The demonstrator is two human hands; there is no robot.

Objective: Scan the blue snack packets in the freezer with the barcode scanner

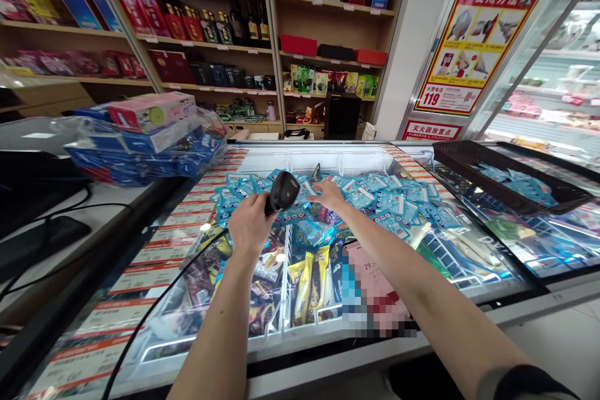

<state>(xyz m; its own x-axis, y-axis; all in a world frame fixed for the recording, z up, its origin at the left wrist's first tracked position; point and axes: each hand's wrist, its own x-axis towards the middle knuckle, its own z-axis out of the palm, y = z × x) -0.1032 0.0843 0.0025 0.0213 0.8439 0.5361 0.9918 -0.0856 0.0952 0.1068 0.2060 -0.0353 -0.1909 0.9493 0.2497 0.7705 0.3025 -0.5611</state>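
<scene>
My left hand is wrapped round the handle of a black barcode scanner, held above a glass-topped freezer. A black cord runs from the scanner toward the lower left. Just right of the scanner head, my right hand has its fingers pinched at the edge of a small blue packet. Many similar blue packets lie spread over the glass around both hands. Below them, yellow-wrapped ice creams show in wire baskets. A phone with a pink screen lies under my right forearm, partly blurred out.
At left, plastic-wrapped blue boxes stand on a counter beside a black keyboard or device with cables. A dark brown tray holding blue packets rests on the right. Price labels line the freezer's left side. Stocked shelves stand behind.
</scene>
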